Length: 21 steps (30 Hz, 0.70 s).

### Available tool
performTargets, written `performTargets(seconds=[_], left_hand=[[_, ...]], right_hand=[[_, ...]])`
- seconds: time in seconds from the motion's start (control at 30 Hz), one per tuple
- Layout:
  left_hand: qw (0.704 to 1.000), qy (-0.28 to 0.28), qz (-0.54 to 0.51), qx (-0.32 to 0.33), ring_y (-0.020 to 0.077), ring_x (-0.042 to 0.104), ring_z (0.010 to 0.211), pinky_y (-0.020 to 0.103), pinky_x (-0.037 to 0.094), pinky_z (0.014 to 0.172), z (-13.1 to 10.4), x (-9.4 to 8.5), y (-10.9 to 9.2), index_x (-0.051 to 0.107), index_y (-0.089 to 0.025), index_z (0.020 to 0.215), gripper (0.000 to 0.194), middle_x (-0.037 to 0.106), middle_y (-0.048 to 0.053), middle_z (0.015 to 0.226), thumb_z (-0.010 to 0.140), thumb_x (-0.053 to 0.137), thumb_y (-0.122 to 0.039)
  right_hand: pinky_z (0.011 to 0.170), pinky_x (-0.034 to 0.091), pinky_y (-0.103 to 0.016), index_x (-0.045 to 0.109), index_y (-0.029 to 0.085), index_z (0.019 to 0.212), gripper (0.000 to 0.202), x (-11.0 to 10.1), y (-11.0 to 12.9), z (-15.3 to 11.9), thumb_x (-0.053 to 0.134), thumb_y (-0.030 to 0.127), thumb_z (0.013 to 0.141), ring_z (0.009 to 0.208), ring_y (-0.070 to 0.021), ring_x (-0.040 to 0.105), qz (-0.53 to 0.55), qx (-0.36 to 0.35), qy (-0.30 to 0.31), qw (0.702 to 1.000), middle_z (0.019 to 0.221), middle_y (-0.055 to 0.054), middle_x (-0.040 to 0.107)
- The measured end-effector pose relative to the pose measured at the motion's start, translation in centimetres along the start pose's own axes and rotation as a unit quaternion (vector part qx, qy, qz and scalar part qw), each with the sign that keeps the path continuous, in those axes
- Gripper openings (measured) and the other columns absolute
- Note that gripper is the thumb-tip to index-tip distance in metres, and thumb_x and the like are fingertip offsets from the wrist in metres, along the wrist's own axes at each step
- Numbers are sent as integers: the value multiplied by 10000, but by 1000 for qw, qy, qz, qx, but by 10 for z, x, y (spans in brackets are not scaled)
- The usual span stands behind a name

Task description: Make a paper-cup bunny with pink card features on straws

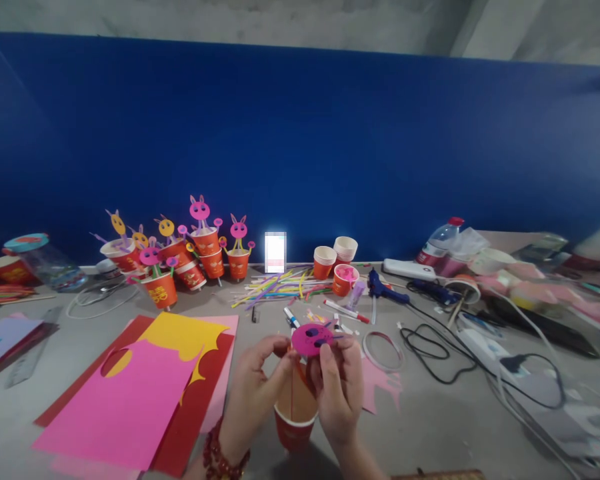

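A round pink paper face [311,339] with dark eyes and thin purple ear strips is held between both hands over a red paper cup [294,437]. At its left edge, the thumb and forefinger of my left hand [255,383] close together in a pinch. My right hand [341,387] grips the face from the right, thumb on top and fingers behind. A thin reddish stick [293,393] runs down from near my left fingertips into the cup, which stands upright between my wrists. What my curled right fingers cover cannot be seen.
Pink, yellow and red paper sheets [130,407] lie left. Finished cup figures [205,243] stand behind, beside loose coloured sticks [280,287]. Stacked cups [325,262], markers [346,311], a blue glue gun [387,290] and a roll of tape [384,350] sit farther right, among cables [443,363].
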<state>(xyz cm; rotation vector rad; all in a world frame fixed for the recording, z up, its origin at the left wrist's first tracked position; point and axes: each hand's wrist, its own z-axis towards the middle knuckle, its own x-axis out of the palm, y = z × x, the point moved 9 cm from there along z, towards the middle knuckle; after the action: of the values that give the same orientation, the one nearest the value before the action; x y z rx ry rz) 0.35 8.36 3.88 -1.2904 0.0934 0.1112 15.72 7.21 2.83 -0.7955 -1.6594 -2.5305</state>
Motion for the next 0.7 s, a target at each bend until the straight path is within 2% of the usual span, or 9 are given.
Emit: performTargets(seconds=[0.07, 0.23, 0.47, 0.57, 0.7], left_hand=[[1000, 3, -16, -13, 201, 645, 825, 258, 487, 773, 0, 0, 3, 743, -198, 845, 143, 730, 47, 847, 856, 674, -323], [985, 62, -133, -95, 167, 606, 702, 226, 477, 640, 3, 7, 14, 749, -187, 772, 261, 710, 31, 749, 852, 675, -424], [951, 127, -239, -147, 154, 623, 765, 237, 490, 780, 5, 15, 21, 761, -184, 828, 174, 718, 23, 785, 835, 724, -354], [936, 109, -283, -177, 157, 628, 752, 238, 494, 733, 1, 19, 28, 752, -174, 838, 178, 730, 36, 803, 810, 752, -350], [939, 64, -283, -182, 164, 644, 767, 241, 499, 732, -4, 18, 31, 756, -177, 857, 194, 743, 37, 818, 790, 772, -359]], right_hand=[[370, 298, -158, 502, 243, 847, 239, -1, 0, 0, 660, 416, 896, 397, -54, 333, 15, -3, -6, 1000, 602, 98, 426], [359, 270, -133, 498, 246, 854, 221, 4, -4, 2, 670, 377, 903, 364, -39, 316, 77, 19, 5, 997, 548, 123, 392], [359, 277, -107, 496, 245, 842, 241, 2, -9, 0, 694, 373, 891, 355, -30, 314, 102, 53, -10, 993, 510, 131, 395], [363, 273, -108, 489, 242, 838, 243, 2, -8, -1, 681, 376, 903, 357, -29, 306, 93, 47, -2, 995, 509, 131, 393], [374, 289, -127, 485, 243, 846, 259, -5, -6, -1, 696, 388, 888, 383, -36, 336, 66, 26, -22, 997, 563, 117, 412]])
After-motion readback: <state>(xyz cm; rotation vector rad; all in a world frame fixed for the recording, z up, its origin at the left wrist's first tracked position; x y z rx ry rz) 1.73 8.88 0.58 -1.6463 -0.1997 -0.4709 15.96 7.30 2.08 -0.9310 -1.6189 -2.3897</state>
